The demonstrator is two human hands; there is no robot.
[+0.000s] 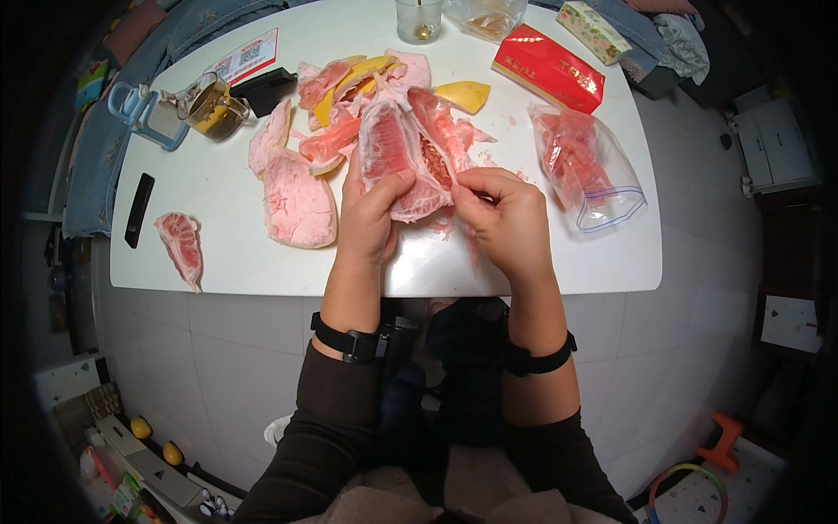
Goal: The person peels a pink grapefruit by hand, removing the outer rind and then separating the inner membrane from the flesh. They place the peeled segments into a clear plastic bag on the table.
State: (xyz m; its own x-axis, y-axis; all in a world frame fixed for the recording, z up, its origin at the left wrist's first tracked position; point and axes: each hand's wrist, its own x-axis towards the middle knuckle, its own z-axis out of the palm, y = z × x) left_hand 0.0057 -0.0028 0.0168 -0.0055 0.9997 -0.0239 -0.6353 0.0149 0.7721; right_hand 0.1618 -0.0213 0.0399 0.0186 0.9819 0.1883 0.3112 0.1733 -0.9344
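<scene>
My left hand (372, 213) grips a large wedge of red pomelo (391, 150), thumb on its membrane. The wedge is split along its right side, showing flesh within. My right hand (501, 213) pinches the membrane edge at the wedge's lower right, fingertips together. Pink-lined pomelo rind (299, 200) lies left of my left hand, with yellow-skinned peel (463, 95) and torn pith behind the wedge. A separate pomelo segment (181, 247) rests at the table's left front. To the right, a clear zip bag (579, 164) holds peeled pomelo flesh.
On the white table (229, 268) stand a glass jug of dark liquid (217, 111), a black holder (265, 90), a red tissue box (548, 69), a patterned carton (594, 33) and a drinking glass (419, 19). A black bar-shaped object (139, 211) lies near the left edge.
</scene>
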